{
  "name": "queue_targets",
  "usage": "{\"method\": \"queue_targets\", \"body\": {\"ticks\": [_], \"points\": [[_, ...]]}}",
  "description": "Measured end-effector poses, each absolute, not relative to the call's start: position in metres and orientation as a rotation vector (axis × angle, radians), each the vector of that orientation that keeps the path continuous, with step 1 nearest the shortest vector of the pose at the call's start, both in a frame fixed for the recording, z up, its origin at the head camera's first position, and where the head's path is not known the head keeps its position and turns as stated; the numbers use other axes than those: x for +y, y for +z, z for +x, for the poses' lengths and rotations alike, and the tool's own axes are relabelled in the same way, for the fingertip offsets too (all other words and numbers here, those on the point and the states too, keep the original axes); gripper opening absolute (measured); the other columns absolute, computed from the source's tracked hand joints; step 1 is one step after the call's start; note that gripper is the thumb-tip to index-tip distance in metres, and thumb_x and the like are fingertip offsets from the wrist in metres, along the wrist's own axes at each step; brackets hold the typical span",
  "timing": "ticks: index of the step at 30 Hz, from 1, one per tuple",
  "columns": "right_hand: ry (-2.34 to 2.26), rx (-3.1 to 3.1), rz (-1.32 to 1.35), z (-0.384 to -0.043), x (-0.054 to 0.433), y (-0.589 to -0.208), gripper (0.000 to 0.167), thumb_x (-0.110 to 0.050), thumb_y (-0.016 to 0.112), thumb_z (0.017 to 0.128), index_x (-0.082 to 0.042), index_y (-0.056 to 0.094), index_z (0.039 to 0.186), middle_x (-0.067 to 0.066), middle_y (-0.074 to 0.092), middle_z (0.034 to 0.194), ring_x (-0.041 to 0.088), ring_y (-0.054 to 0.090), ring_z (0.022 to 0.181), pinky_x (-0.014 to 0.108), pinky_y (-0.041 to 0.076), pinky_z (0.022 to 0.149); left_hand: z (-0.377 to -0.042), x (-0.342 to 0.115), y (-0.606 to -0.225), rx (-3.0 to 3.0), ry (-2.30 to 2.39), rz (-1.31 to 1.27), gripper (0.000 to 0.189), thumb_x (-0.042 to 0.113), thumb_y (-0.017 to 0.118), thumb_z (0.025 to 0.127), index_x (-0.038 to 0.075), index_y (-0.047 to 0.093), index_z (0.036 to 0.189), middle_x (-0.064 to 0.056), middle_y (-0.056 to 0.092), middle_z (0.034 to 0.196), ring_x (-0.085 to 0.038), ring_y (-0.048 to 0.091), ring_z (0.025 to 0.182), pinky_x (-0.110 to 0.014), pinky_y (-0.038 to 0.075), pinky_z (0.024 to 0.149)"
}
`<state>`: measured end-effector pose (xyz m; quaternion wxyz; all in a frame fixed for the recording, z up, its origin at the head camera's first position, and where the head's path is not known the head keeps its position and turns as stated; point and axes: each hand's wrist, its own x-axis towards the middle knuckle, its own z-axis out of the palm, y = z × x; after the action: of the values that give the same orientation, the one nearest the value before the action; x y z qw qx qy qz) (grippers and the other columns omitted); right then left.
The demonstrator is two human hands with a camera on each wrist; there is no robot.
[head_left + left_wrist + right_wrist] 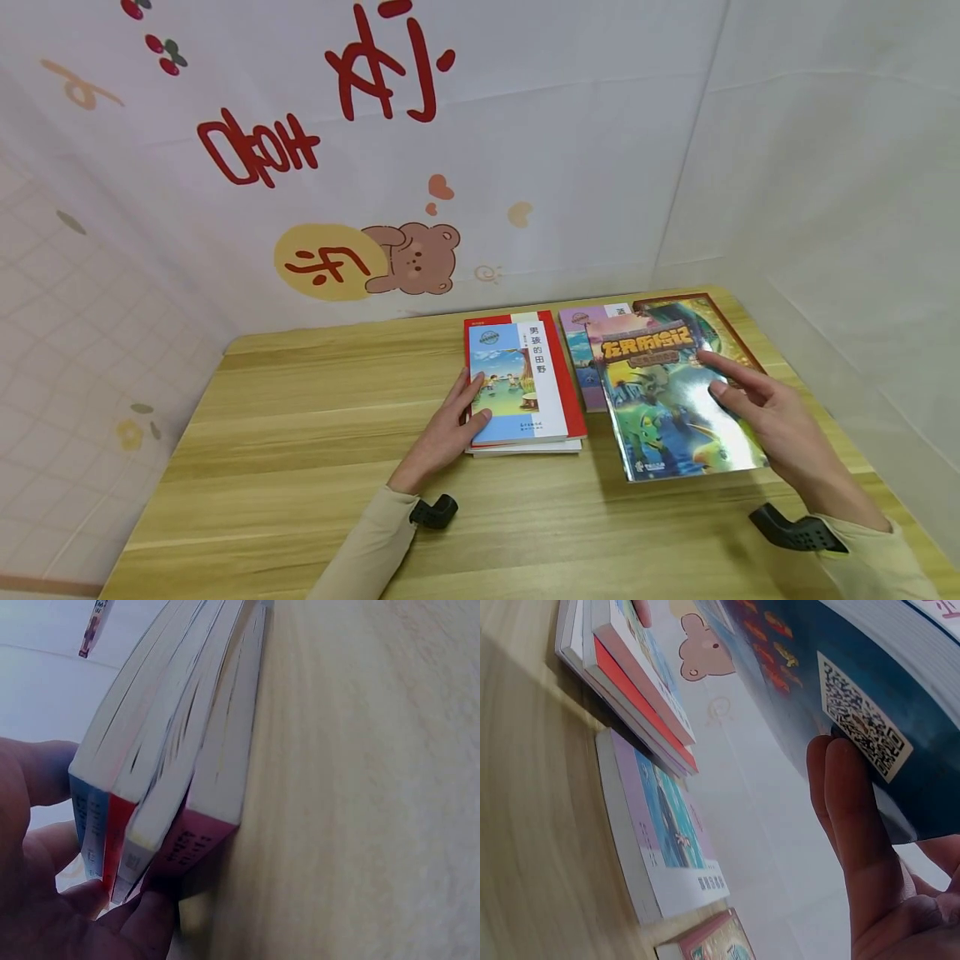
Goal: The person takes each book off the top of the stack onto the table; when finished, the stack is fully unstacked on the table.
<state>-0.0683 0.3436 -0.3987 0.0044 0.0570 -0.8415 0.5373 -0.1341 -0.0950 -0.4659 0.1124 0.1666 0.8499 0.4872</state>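
Note:
My left hand (442, 425) grips the left edge of a stack of books, thumb over the cover. On top is a blue-and-white book (553, 400); a red book (573, 412) is beneath it. In the left wrist view, fingers curl at the spines, near a pink-spined book (196, 838) at the bottom. My right hand (787, 425) holds a glossy dinosaur-covered book (652, 408) by its right side, raised above the table. In the right wrist view, two fingers support its dark blue back cover (930, 780), beside a QR code.
Partly behind the dinosaur book lie a purple-covered book (671, 817) and, at the far right, a brown-bordered book (701, 312). The wooden table (315, 417) meets a white printed curtain (570, 167) at the back and sides.

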Motion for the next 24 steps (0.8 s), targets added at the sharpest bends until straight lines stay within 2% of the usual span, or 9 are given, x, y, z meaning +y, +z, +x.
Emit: {"method": "queue_targets", "body": {"ticks": [5,9,15,24], "points": [[1.734,-2.559,0.198,-0.062,0.355,-0.402,0.051,-0.015,0.053,0.110,-0.013,0.043,0.159,-0.013,0.043,0.158,-0.008,0.051,0.123,0.008,0.044,0.090,-0.134,-0.095,-0.467,2.495,1.437,0.490,0.066,0.027,0.056,0.108,0.014,0.027,0.165,-0.011,0.004,0.174,-0.036,0.010,0.158,-0.059,0.027,0.120],[1.742,-2.548,0.189,-0.058,0.365,-0.404,0.051,-0.013,0.052,0.110,-0.012,0.041,0.160,-0.017,0.043,0.157,-0.012,0.044,0.128,0.006,0.041,0.090,-0.134,-0.095,-0.467,2.498,1.439,0.491,0.066,0.028,0.056,0.108,0.014,0.027,0.165,-0.012,0.004,0.174,-0.036,0.010,0.158,-0.060,0.026,0.120],[1.578,-2.639,0.119,-0.049,0.377,-0.405,0.052,-0.018,0.050,0.111,-0.017,0.040,0.161,-0.016,0.037,0.163,-0.010,0.032,0.139,0.006,0.036,0.090,-0.134,-0.095,-0.467,2.499,1.441,0.495,0.066,0.028,0.056,0.108,0.014,0.027,0.165,-0.011,0.004,0.174,-0.036,0.010,0.158,-0.061,0.024,0.120],[1.511,-2.684,0.006,-0.038,0.397,-0.413,0.053,-0.025,0.049,0.111,-0.023,0.037,0.163,-0.022,0.033,0.162,-0.010,0.026,0.141,0.003,0.033,0.089,-0.134,-0.096,-0.467,2.511,1.424,0.485,0.065,0.029,0.055,0.108,0.014,0.028,0.165,-0.011,0.005,0.174,-0.037,0.010,0.158,-0.064,0.022,0.120]]}}
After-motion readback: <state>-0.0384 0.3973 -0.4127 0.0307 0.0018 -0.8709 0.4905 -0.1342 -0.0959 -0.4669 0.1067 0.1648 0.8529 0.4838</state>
